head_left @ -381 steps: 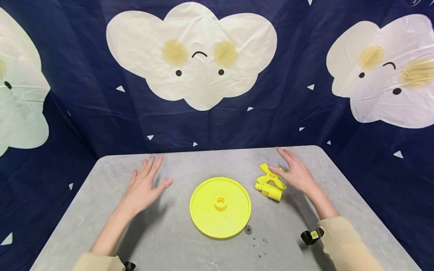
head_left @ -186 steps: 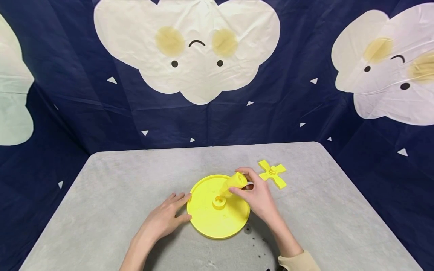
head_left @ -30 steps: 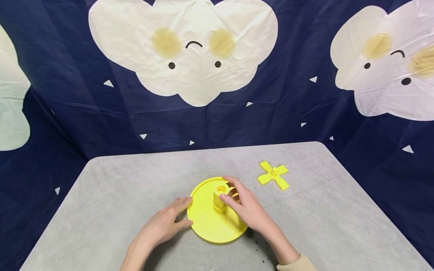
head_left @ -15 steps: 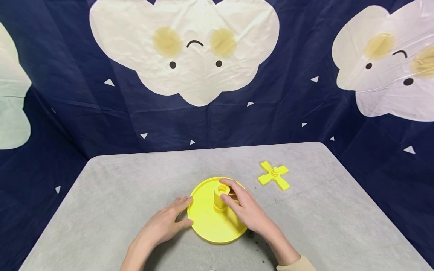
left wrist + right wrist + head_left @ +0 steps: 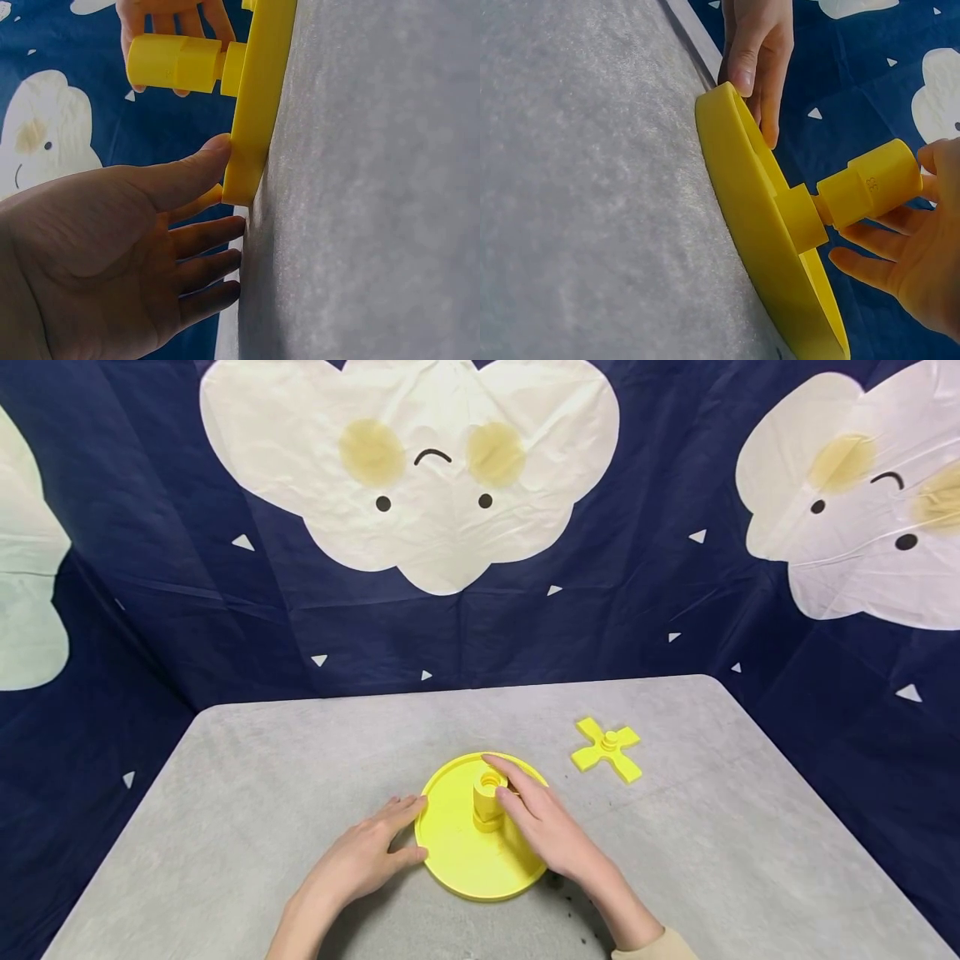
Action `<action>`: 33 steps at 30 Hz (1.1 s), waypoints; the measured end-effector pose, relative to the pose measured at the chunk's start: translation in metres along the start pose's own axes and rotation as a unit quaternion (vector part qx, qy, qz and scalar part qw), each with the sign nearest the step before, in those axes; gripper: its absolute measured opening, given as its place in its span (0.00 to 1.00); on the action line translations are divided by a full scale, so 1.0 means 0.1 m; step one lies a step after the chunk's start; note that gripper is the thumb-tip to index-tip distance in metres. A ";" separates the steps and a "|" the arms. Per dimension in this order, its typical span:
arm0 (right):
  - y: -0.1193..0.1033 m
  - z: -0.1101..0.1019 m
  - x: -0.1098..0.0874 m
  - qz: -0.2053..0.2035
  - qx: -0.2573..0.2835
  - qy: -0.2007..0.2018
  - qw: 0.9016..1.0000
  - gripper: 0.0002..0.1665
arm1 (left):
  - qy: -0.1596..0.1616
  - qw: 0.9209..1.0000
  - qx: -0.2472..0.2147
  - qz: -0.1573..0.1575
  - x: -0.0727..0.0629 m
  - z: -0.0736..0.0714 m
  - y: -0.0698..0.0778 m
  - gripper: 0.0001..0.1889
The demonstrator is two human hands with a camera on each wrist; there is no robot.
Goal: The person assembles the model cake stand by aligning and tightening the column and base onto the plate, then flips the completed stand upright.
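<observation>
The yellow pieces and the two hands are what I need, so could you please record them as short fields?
disc: yellow, flat on the table, with a central collar
post: yellow, upright above the collar, narrow neck visible between
left hand: touching the disc's edge
right hand: at the post, partly around it; grip unclear
cross-shaped piece: yellow, lying apart from the disc, peg upward

Yellow stepped cylindrical post (image 5: 486,804): upright, open end up, narrow neck (image 5: 824,211) visible above central socket (image 5: 802,219) of yellow round rimmed tray (image 5: 453,856), flat on grey table (image 5: 300,760)
</observation>
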State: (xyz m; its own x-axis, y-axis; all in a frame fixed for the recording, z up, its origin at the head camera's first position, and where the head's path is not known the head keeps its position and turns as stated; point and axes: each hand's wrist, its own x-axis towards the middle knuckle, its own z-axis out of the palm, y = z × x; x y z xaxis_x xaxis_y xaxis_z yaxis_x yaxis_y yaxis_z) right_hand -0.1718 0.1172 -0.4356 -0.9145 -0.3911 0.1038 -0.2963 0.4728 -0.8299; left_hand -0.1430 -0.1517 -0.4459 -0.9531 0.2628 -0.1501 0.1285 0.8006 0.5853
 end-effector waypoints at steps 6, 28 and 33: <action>0.02 0.01 0.01 -0.008 0.017 -0.004 1.000 0.27 | 0.001 1.000 -0.001 0.000 0.00 0.00 0.00 0.37; 0.05 0.01 0.02 -0.019 -0.015 0.011 1.000 0.28 | -0.009 1.000 -0.001 -0.013 0.01 -0.01 0.02 0.38; 0.05 0.01 0.01 -0.007 -0.018 0.029 0.999 0.30 | -0.006 1.000 -0.004 -0.009 0.00 -0.01 0.01 0.38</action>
State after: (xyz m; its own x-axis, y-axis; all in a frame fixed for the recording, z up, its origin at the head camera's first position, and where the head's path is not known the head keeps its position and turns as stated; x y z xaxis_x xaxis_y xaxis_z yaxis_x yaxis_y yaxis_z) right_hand -0.1744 0.1184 -0.4401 -0.9240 -0.3528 0.1473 -0.3181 0.4957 -0.8082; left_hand -0.1433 -0.1511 -0.4447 -0.9520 0.2542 -0.1707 0.1084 0.8012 0.5885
